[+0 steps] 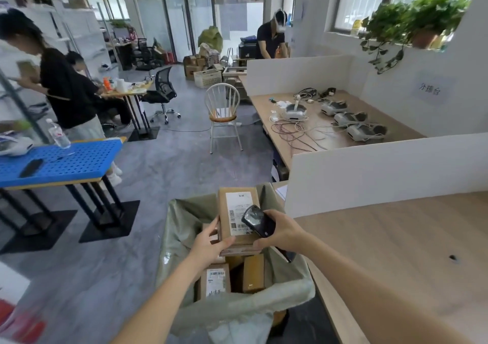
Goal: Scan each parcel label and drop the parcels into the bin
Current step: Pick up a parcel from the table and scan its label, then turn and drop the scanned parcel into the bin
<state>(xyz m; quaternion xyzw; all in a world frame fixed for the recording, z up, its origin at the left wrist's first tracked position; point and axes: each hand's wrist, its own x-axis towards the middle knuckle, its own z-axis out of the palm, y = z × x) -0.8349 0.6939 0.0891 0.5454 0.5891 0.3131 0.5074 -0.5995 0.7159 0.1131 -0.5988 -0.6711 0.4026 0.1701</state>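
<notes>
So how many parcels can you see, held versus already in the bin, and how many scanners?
Parcel held in the left hand: 1
Parcels showing in the bin: 2
Handheld scanner in the right hand: 1
Total: 4

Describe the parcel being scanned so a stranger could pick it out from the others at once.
Find the bin lined with a green bag beside the wooden table. Above its opening, the left hand holds a brown cardboard parcel while the right hand points a black scanner at its white label. Unlike the parcels lying inside the bin, it is lifted.
</notes>
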